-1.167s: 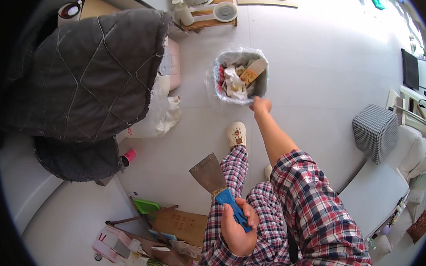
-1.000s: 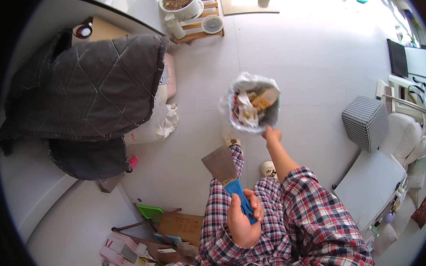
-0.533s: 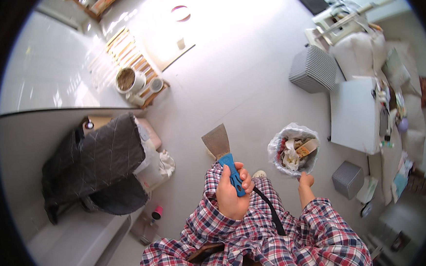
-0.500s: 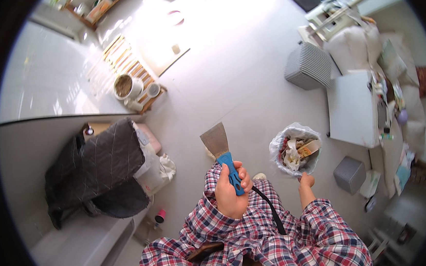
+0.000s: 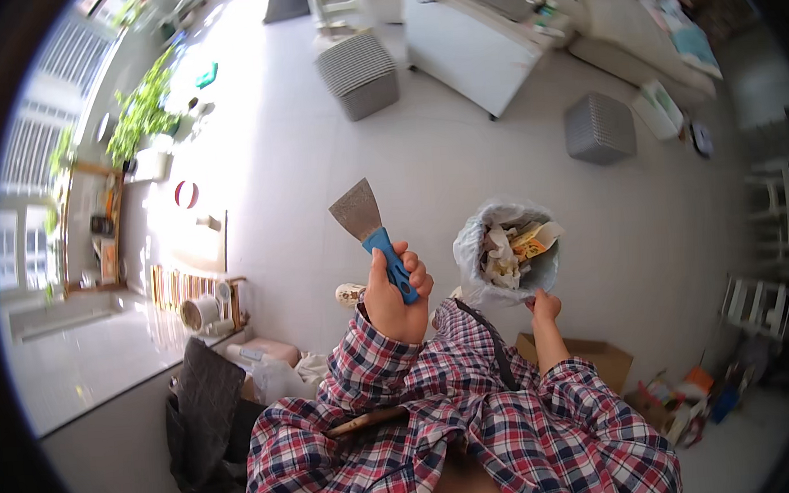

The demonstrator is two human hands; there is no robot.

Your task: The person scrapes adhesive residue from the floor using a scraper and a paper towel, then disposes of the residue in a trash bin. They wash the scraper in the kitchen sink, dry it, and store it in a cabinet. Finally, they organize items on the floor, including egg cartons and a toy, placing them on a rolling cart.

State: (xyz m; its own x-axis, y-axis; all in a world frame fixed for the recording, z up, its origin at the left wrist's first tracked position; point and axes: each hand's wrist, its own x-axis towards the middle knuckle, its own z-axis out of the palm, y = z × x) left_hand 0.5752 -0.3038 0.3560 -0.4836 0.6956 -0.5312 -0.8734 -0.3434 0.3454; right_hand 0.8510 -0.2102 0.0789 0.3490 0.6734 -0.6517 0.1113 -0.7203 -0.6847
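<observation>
My left hand (image 5: 400,302) is wrapped round the blue handle of a putty knife (image 5: 357,211), its wide grey metal blade pointing up and away from me. Off to the right, my right hand (image 5: 545,307) grips the near rim of a trash bin (image 5: 475,279) lined with a whitish plastic bag. Crumpled paper (image 5: 502,260) and a yellow-orange wrapper (image 5: 532,242) lie inside the bin. My right fingertips are partly hidden by the bag's edge. The blade and the bin are apart.
A grey striped stool (image 5: 359,77), a white wheeled cabinet (image 5: 464,52) and a second stool (image 5: 599,127) stand ahead. An open cardboard box (image 5: 600,360) sits near my right arm. Dark quilted fabric (image 5: 207,393) and a slatted wooden stand (image 5: 173,287) are at left.
My view has swung to the right, bringing the cardboard box into sight. Both hands keep their holds on the putty knife and the trash bin.
</observation>
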